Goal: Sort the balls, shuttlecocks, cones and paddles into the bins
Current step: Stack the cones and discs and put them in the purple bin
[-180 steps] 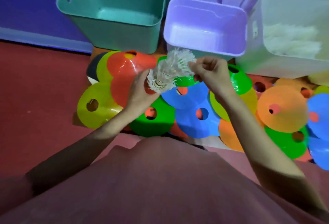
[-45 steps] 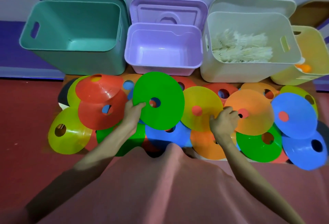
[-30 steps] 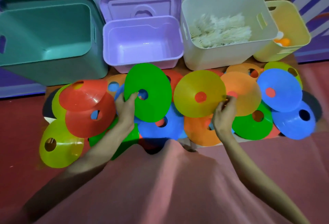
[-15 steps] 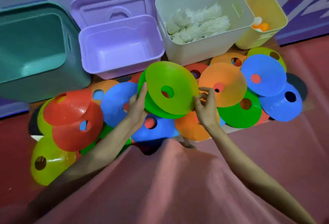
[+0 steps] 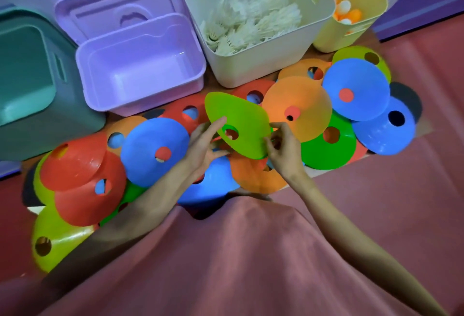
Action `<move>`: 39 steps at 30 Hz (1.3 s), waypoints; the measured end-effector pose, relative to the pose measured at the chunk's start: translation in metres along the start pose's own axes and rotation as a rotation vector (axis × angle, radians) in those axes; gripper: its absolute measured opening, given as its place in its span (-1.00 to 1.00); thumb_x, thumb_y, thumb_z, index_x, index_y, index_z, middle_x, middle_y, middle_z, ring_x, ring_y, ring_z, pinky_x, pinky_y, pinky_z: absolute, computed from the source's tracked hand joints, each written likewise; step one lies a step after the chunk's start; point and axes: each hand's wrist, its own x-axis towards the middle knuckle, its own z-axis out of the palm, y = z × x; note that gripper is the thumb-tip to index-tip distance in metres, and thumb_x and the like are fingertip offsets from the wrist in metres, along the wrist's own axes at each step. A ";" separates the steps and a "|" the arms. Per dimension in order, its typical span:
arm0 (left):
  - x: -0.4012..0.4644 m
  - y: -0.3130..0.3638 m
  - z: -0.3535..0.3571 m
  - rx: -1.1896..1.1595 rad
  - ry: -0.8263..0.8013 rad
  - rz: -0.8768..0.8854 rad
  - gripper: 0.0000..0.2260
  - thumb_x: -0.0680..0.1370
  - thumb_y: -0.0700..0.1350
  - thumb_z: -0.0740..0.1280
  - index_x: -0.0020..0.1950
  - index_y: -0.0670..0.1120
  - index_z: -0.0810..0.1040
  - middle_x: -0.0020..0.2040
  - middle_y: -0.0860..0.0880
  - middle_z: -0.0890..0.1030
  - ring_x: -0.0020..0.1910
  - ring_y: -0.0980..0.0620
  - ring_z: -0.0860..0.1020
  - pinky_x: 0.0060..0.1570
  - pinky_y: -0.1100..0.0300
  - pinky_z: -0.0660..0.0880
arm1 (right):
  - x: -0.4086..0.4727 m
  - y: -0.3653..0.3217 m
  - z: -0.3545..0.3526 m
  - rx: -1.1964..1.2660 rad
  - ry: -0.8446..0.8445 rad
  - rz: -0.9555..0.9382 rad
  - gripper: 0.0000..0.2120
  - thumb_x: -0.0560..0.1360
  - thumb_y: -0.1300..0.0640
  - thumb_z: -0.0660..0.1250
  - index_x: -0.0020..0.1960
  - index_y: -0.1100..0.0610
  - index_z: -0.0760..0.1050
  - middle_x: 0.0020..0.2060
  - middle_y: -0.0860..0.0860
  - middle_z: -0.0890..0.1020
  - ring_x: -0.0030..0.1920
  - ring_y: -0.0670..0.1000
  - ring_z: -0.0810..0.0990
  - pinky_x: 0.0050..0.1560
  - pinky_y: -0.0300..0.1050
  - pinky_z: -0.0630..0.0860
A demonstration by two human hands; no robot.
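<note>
I hold a lime-green disc cone (image 5: 241, 117) tilted above the pile, a darker green edge showing just beneath it. My left hand (image 5: 204, 145) holds its left rim, fingers on top and thumb below. My right hand (image 5: 281, 147) pinches its right rim. Several flat cones lie overlapping on the floor: blue (image 5: 150, 150), orange (image 5: 301, 104), red (image 5: 75, 162), green (image 5: 326, 155). White shuttlecocks (image 5: 251, 24) fill the white bin (image 5: 256, 67). Orange and white balls (image 5: 347, 13) sit in the yellow bin (image 5: 326, 37).
A teal bin (image 5: 25, 120) and a purple bin (image 5: 140, 99) stand at the back left, the purple lid (image 5: 118, 12) propped behind. Dark round shapes (image 5: 408, 99) peek out from under the cones at the right. My pink garment fills the foreground over red floor.
The shuttlecock I held six seconds ago has left my hands. Each hand then lifted a cone and brought them together; the green cone is now tilted more steeply between both hands.
</note>
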 end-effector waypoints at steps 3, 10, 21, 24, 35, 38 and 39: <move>0.007 -0.003 -0.001 -0.031 0.032 -0.011 -0.81 0.55 -0.18 0.25 0.16 -0.12 0.48 0.03 -0.17 0.55 -0.07 -0.08 0.56 -0.10 -0.03 0.60 | 0.004 0.001 -0.007 -0.007 0.006 -0.031 -0.76 0.49 0.25 0.34 0.14 0.23 0.45 -0.31 -0.03 0.53 -0.34 -0.02 0.48 -0.29 -0.12 0.38; 0.026 -0.001 0.002 -0.158 0.107 -0.015 -0.70 0.52 -0.27 0.13 0.23 -0.17 0.44 0.11 -0.16 0.58 0.05 -0.12 0.53 -0.06 0.03 0.54 | 0.039 0.038 -0.044 -0.158 0.382 0.278 -0.68 0.47 0.23 0.30 0.19 0.32 0.39 0.06 0.25 0.50 0.04 0.23 0.49 0.07 0.08 0.40; 0.040 -0.001 0.019 -0.091 0.432 0.092 -0.83 0.53 -0.29 0.19 -0.15 -0.10 0.54 -0.20 -0.05 0.60 -0.22 -0.03 0.53 -0.11 0.10 0.44 | 0.067 0.064 -0.066 -0.328 0.324 0.518 -0.77 0.54 0.20 0.19 0.09 0.36 0.41 0.12 0.33 0.44 0.17 0.28 0.39 0.09 -0.02 0.23; 0.042 0.000 0.014 -0.107 0.490 0.127 -0.82 0.53 -0.28 0.19 -0.21 -0.08 0.49 -0.22 -0.04 0.56 -0.20 -0.05 0.49 -0.13 0.09 0.40 | 0.063 0.060 -0.072 -0.098 0.414 0.430 -0.90 0.60 0.25 0.07 0.01 0.27 0.31 -0.12 0.22 0.50 -0.15 0.17 0.46 -0.28 -0.16 0.14; 0.040 0.004 0.027 -0.136 0.296 0.153 -0.87 0.62 -0.13 0.20 0.03 -0.07 0.54 -0.09 -0.02 0.66 -0.14 0.04 0.63 -0.13 0.12 0.57 | 0.052 0.037 -0.069 0.191 0.424 0.178 -0.76 0.55 0.16 0.14 0.05 0.34 0.41 -0.11 0.10 0.50 -0.10 0.02 0.46 -0.11 -0.24 0.32; 0.039 0.002 0.042 -0.096 0.130 0.155 -0.79 0.64 -0.06 0.16 0.14 -0.11 0.51 0.02 -0.06 0.66 0.01 0.00 0.63 0.02 0.04 0.57 | 0.053 0.032 -0.065 0.142 0.354 0.120 -0.73 0.58 0.16 0.19 0.19 0.30 0.46 0.03 0.10 0.59 -0.01 -0.02 0.51 -0.04 -0.29 0.36; 0.039 0.001 0.047 -0.076 0.074 0.157 -0.76 0.64 -0.03 0.15 0.18 -0.12 0.50 0.07 -0.06 0.65 0.08 -0.02 0.61 0.09 0.01 0.55 | 0.055 0.031 -0.065 0.123 0.338 0.110 -0.72 0.59 0.18 0.21 0.23 0.29 0.47 0.07 0.08 0.59 0.02 -0.06 0.51 -0.03 -0.33 0.35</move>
